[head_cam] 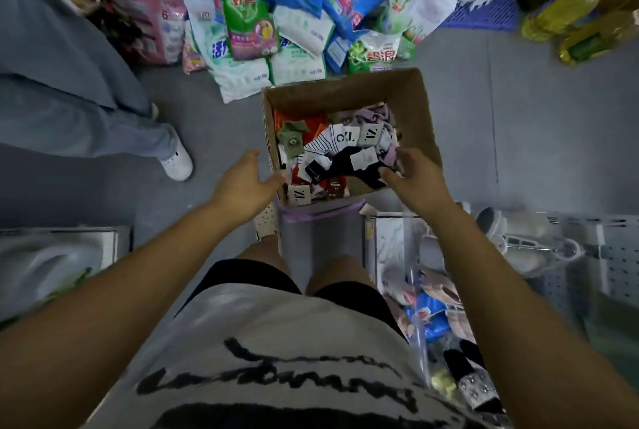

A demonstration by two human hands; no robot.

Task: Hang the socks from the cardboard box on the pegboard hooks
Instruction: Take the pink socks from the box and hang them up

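Reaching over box (345, 91), left hand (242, 183), right hand (416, 176)

Big heap of detergent bags (249, 13) up top, yellow oil bottles (567, 10) upper right, somebody's white shoe (176, 162) on the left, clear bin (370, 248) lower right.

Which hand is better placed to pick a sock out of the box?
Right. The right hand is over the socks inside the box, fingers curled by the black sock; a grip is not clear yet. The left hand is open at the box's left wall, mostly outside it.
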